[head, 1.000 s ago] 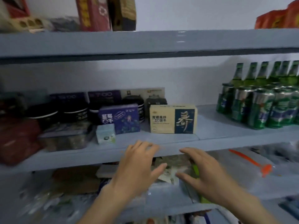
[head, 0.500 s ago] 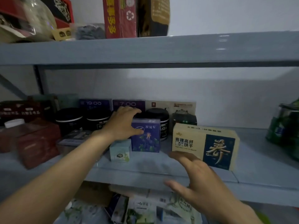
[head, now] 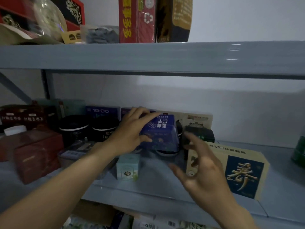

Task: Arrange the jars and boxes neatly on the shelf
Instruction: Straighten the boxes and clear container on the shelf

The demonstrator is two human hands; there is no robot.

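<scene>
Currently the left hand (head: 132, 131) grips the blue box (head: 160, 134) at frame centre, fingers over its top edge, thumb on the front face; box is tipped back and lifted off the middle shelf (head: 165, 184), print upside down. Right hand (head: 203, 167) hovers lower right of centre, fingers spread and relaxed, holding nothing, just in front of the beige box (head: 239, 171), which stands upright on the shelf at right. Contact between right hand and beige box: can't tell.

Small pale green box (head: 127, 167) stands on the shelf directly below the blue box. Two black jars (head: 89, 129) sit left of the left hand, a third dark jar (head: 200, 134) behind the right hand's fingertips. Red boxes (head: 33, 151) at far left, blurred. Flat boxes lean against the back wall, one marked 19:00 (head: 103, 111). Upper shelf (head: 148, 57) spans the top of the frame, with a red carton (head: 137, 20) standing on it
</scene>
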